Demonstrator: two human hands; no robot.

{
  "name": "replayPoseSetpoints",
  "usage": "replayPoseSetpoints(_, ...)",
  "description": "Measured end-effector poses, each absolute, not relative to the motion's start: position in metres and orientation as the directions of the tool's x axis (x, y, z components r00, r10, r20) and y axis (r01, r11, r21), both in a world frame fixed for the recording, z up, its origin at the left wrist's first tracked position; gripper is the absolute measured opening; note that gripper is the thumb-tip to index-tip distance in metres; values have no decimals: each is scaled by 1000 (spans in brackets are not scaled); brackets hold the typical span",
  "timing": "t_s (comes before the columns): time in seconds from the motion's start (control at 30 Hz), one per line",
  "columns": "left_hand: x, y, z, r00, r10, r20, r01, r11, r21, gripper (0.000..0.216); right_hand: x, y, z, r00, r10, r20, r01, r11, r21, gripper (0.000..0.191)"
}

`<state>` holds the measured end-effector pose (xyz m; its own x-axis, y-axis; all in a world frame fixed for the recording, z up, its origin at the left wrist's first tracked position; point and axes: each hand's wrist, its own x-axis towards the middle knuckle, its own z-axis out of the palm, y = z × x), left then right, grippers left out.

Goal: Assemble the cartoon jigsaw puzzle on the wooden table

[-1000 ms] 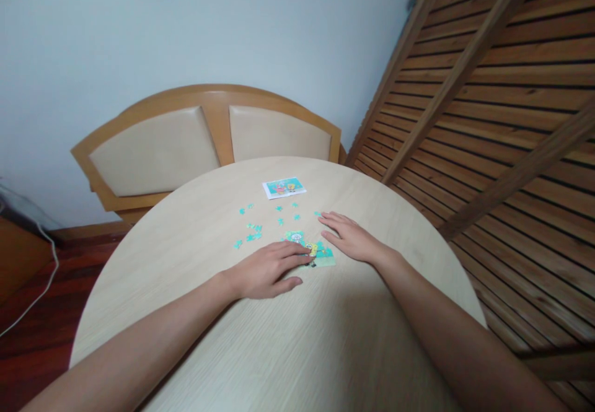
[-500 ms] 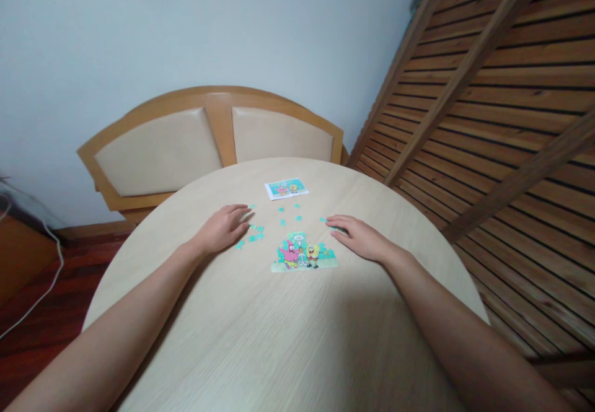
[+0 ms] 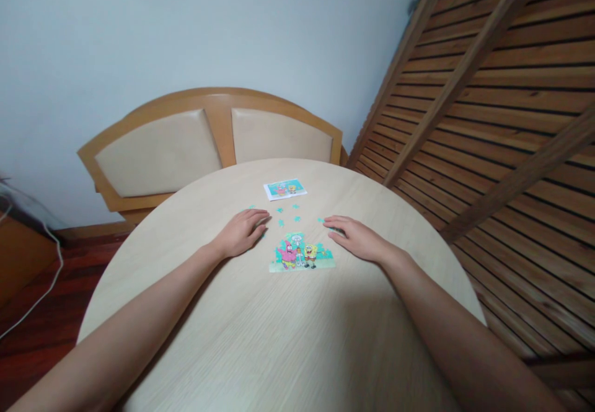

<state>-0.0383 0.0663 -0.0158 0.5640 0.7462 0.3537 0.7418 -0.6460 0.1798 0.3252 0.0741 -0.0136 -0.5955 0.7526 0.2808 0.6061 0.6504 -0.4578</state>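
Observation:
A partly joined jigsaw puzzle (image 3: 302,262) with cartoon figures lies on the table between my hands. My left hand (image 3: 242,232) is open at its left, fingers stretched over loose pieces that it mostly hides. On the other side my right hand (image 3: 352,236) rests open, its fingertips by a small turquoise puzzle piece (image 3: 321,220); whether they touch it I cannot tell. Several loose turquoise pieces (image 3: 281,222) are scattered beyond the joined part. Farther back lies a folded picture sheet (image 3: 285,189) printed with similar figures.
The round wooden table (image 3: 279,337) has a padded headboard-like panel (image 3: 158,152) behind it, against the wall. Wooden slats (image 3: 502,90) lean along the right side. A white cable (image 3: 59,257) hangs at the far left.
My left hand has moved right, towards the puzzle, and now covers loose pieces that showed beside it before. My right hand has hardly moved.

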Motion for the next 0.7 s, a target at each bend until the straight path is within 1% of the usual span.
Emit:
replayPoseSetpoints(0.13, -27, 73, -13, 604, 734, 310, 729, -666, 158, 41, 326, 76, -16, -602, 742, 294, 600, 664, -446, 32)
replayPoseSetpoints(0.27, -14, 86, -11, 599, 782, 174, 778, -619, 109, 50, 327, 77, -19, -610, 734, 299, 603, 675, -426, 34)
replayPoseSetpoints(0.33, -8, 88, -9, 577, 806, 131, 804, -589, 87, 50, 327, 78, -20, -610, 732, 304, 598, 677, -428, 34)
replayPoseSetpoints(0.4, -5, 84, -6, 577, 804, 145, 804, -590, 69, 47, 328, 77, -19, -607, 732, 311, 591, 677, -439, 34)
replayPoseSetpoints(0.47, -6, 73, -1, 603, 774, 192, 782, -621, 49, 44, 328, 77, -18, -607, 732, 309, 589, 676, -442, 33)
replayPoseSetpoints(0.57, -11, 50, 7, 637, 735, 232, 750, -660, 31, 34, 327, 77, -17, -614, 731, 296, 601, 677, -425, 34)
replayPoseSetpoints(0.63, -14, 36, 11, 671, 698, 250, 710, -702, 52, 29, 327, 77, -17, -616, 731, 294, 607, 678, -415, 35)
replayPoseSetpoints(0.7, -17, 27, 13, 711, 655, 255, 654, -749, 103, 24, 326, 76, -17, -614, 731, 297, 607, 678, -415, 35)
